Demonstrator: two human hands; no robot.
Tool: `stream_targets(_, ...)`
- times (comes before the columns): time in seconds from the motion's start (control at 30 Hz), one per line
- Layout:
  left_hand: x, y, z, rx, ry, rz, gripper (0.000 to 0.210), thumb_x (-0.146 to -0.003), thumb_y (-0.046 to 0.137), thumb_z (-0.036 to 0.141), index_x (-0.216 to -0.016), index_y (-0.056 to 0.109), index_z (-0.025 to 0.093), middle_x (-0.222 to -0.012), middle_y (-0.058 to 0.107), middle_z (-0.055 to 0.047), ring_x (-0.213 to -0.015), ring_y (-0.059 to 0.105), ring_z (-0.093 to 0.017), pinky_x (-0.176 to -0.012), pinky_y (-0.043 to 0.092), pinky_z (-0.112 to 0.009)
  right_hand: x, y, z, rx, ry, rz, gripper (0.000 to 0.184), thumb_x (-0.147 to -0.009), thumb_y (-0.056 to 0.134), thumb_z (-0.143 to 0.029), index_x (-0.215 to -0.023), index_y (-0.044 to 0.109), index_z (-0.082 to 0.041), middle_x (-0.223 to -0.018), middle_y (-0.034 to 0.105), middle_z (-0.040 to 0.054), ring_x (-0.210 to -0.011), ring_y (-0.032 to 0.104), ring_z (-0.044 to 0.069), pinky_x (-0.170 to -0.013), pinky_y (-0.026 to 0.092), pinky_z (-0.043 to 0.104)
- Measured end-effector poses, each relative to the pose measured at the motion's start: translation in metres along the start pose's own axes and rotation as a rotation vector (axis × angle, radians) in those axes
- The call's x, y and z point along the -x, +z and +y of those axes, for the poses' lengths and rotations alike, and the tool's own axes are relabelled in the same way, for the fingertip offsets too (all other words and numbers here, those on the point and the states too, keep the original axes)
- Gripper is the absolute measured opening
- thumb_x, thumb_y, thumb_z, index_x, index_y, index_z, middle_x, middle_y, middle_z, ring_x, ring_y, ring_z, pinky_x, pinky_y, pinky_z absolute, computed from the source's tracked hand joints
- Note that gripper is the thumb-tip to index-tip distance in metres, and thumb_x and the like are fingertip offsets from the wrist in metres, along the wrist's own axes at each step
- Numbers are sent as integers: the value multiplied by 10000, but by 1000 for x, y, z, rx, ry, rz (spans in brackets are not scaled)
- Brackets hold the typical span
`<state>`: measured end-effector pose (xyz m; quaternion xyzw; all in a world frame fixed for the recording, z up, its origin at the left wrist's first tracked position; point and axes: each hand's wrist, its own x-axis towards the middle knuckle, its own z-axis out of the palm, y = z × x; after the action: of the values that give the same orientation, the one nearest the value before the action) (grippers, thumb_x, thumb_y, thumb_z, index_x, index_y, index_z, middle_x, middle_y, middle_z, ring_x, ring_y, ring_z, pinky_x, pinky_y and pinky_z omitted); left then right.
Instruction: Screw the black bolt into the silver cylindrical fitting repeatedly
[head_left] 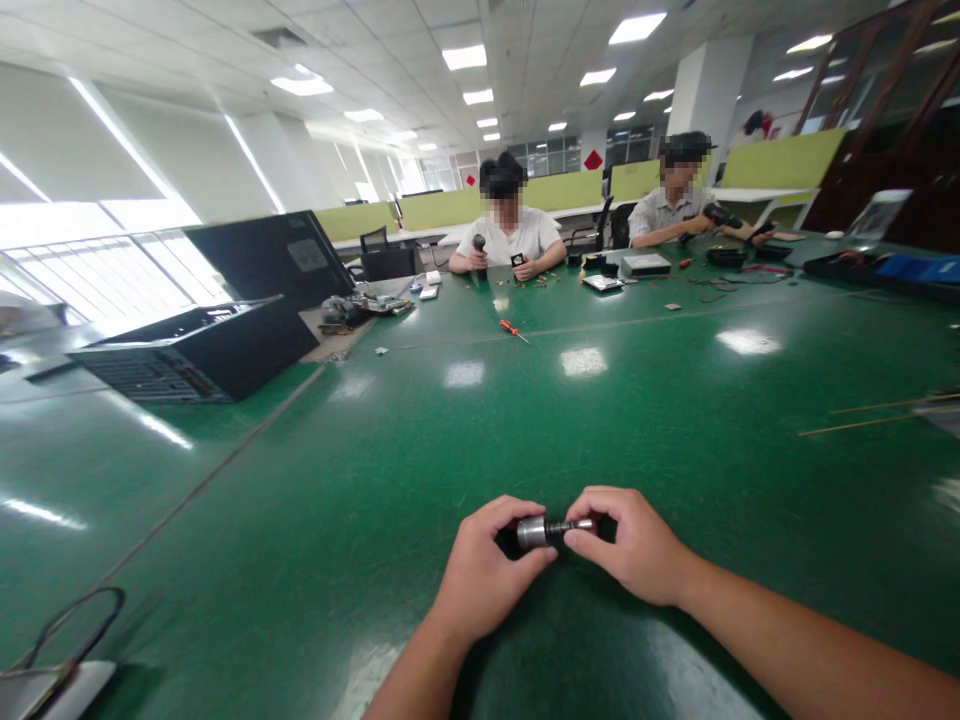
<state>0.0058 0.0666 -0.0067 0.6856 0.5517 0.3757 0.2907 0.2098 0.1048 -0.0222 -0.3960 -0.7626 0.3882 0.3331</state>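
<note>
Just above the green tabletop, close in front of me, a small silvery metal cylinder (532,532) lies level between my hands. A thinner stepped metal shaft (574,526) sticks out of its right end. My left hand (480,565) is closed around the cylinder, thumb below and index finger above. The thumb and fingers of my right hand (637,545) pinch the shaft's tip. Whether shaft and cylinder are one piece, I cannot tell. The left end of the cylinder is partly hidden by my left fingers.
Farther out lies an orange screwdriver (513,329). At left stands an opened black computer case (210,350), with circuit boards (375,303) beside it. Across the table (420,430), two people (517,230) hold tools. Parts and a metal-cased drive (645,265) lie near them.
</note>
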Motion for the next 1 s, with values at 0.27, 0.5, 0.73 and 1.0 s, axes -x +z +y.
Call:
stream_targets(0.27,0,1,-2,-22,20,0,296,-678,776,141,-955,714,227,-922,724,-23,-874,662,-211,-816,493,-335,0,1,-1,8,-3,-5,41,-789,671,-218,-786,699,-189,-726,661,9,-708,598,168,-675,427,275)
stream_targets(0.5,0,0,0,-37,12,-10,302,-668,779,134,-947,713,228,-912,722,-13,-869,664,-204,-809,489,-321,0,1,-1,2,-7,-13,25,-782,673,-201,-772,691,-187,-722,658,9,-708,602,167,-673,433,270)
stream_targets(0.73,-1,1,-1,-41,21,-17,293,-676,775,149,-951,711,227,-918,725,-28,-871,664,-218,-809,492,-336,0,1,-1,2,-18,-19,22,-775,672,-197,-777,693,-190,-736,672,15,-721,609,173,-652,435,263)
stream_targets(1.0,0,0,0,-10,24,1,291,-675,781,147,-947,716,230,-904,721,-17,-860,661,-208,-801,487,-327,0,1,-1,-1,-6,-6,36,-786,666,-206,-776,696,-188,-721,661,9,-701,601,167,-671,428,272)
